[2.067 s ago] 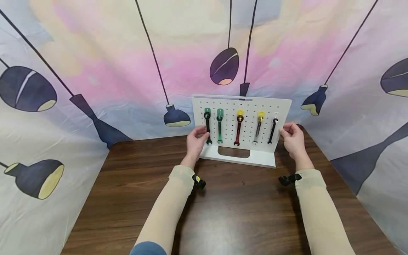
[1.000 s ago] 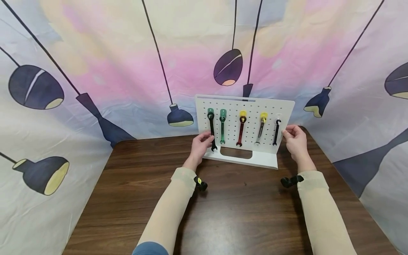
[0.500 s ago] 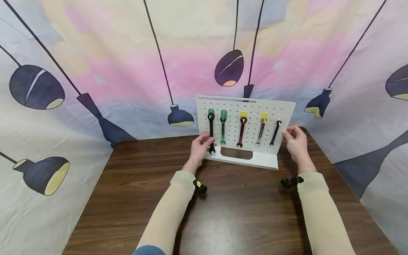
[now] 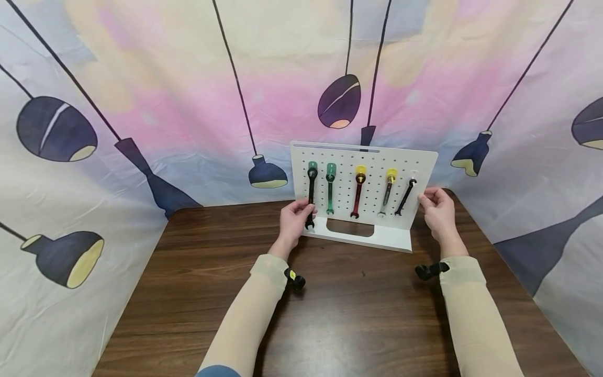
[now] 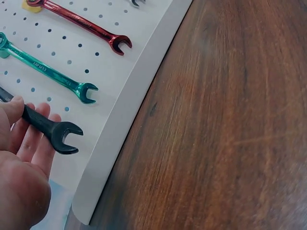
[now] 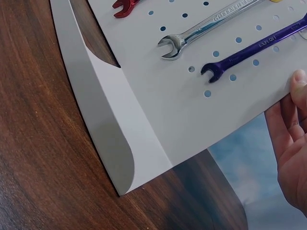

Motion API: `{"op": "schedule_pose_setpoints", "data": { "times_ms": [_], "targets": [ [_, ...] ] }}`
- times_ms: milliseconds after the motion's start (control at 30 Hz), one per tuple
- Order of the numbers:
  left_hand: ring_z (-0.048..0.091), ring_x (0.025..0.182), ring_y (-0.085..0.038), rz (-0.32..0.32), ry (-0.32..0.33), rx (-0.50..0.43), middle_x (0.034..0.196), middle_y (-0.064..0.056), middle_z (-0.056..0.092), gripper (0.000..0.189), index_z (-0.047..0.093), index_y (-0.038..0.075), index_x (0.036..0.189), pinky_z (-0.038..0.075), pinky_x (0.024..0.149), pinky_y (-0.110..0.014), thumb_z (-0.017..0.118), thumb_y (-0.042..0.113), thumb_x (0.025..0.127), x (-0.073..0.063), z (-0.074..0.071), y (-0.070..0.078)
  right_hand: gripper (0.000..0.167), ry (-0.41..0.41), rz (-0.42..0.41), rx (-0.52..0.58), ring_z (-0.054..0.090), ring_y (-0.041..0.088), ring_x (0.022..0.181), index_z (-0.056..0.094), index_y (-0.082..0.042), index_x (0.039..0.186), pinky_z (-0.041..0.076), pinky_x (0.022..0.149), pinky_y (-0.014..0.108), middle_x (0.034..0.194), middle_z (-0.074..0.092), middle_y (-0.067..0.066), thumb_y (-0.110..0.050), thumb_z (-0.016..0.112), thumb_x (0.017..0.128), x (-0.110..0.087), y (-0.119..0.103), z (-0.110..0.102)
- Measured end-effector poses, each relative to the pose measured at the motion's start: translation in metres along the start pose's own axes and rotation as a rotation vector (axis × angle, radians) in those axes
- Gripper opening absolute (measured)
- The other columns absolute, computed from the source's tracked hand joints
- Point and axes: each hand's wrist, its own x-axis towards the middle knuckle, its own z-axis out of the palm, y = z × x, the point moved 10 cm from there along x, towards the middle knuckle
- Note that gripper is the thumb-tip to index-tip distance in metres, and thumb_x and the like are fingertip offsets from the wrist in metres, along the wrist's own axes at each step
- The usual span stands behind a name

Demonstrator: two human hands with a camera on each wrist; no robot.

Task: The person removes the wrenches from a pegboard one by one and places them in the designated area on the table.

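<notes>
left hand (image 4: 293, 220): thumb and fingers pinch the black wrench (image 4: 311, 198) hanging at the pegboard's (image 4: 367, 157) left end | right hand (image 4: 438, 212): fingers curled round the pegboard's right edge | pegboard upright at the bench's (image 4: 330, 314) far side | also hanging: green wrench (image 4: 330, 189), red wrench (image 4: 357, 198), silver wrench (image 4: 386, 196), purple wrench (image 4: 404, 198)
</notes>
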Motion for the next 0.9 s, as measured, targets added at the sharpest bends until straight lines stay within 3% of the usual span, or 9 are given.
{"op": "schedule_pose_setpoints", "data": {
  "times_ms": [267,700,900],
  "targets": [
    [0.072,0.091,-0.009,0.025,0.043,0.087,0.11,-0.012,0.077,0.025,0.078,-0.002,0.121,0.061,0.081,-0.023,0.079,0.007,0.098,0.0,-0.008,0.007,0.008,0.0,-0.022,0.011,0.059,0.01,0.094,0.062,-0.014,0.108,0.055,0.082,0.013,0.1,0.06,-0.007,-0.006,0.061,0.109,0.001,0.002,0.0],
    [0.071,0.086,-0.009,0.009,0.007,0.108,0.098,-0.007,0.078,0.024,0.078,-0.003,0.119,0.064,0.078,-0.028,0.08,0.002,0.096,0.003,-0.007,0.011,0.008,0.0,-0.042,0.012,0.059,0.01,0.095,0.061,-0.015,0.107,0.055,0.082,0.012,0.1,0.058,-0.007,-0.008,0.06,0.11,0.003,0.002,0.0],
    [0.073,0.088,-0.01,-0.01,-0.019,0.109,0.101,-0.008,0.077,0.025,0.077,-0.003,0.121,0.065,0.08,-0.032,0.078,0.001,0.097,0.004,-0.005,0.01,0.007,-0.005,-0.038,-0.002,0.059,0.013,0.097,0.061,-0.015,0.108,0.055,0.083,0.014,0.1,0.058,-0.007,-0.008,0.059,0.111,0.002,0.001,0.0]
  ]
}}
